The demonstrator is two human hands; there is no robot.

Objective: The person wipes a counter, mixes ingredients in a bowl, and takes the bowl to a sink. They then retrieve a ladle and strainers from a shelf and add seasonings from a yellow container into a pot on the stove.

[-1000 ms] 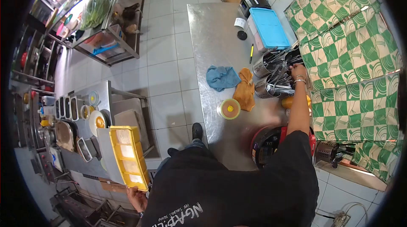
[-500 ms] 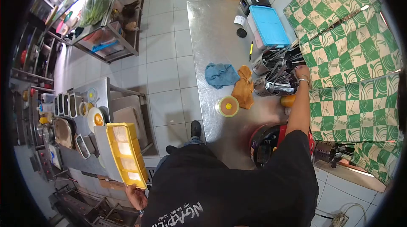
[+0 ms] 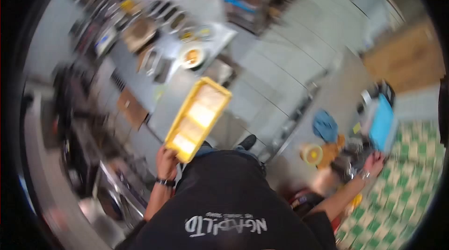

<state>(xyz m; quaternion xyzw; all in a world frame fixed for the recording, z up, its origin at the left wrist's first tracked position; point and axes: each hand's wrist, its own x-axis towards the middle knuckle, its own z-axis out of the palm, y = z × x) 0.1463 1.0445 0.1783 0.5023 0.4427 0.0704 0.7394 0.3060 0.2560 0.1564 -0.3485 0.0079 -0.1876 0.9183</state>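
My left hand [image 3: 167,161] grips the lower end of a long yellow tray [image 3: 199,119], which is tilted and divided into compartments with pale contents. My right hand [image 3: 373,163] is stretched out at the far right, by the cutlery holders [image 3: 347,162] and the green checked curtain [image 3: 404,175]. Its fingers are smeared by motion, and whether they hold anything cannot be made out. Near it are a blue-lidded box [image 3: 381,123], an orange cloth [image 3: 332,153], a blue cloth [image 3: 325,126] and a round tub [image 3: 311,154].
The steel table [image 3: 306,131] stands at the right, with a dark and red appliance on it near my right arm. Left of centre is a counter with a white bowl [image 3: 191,56] and metal containers [image 3: 170,14]. Cooking equipment lines the left side.
The view has swung toward the left. The yellow tray now appears nearer the centre in my left hand, and my right arm remains extended by the cutlery. The picture is more blurred.
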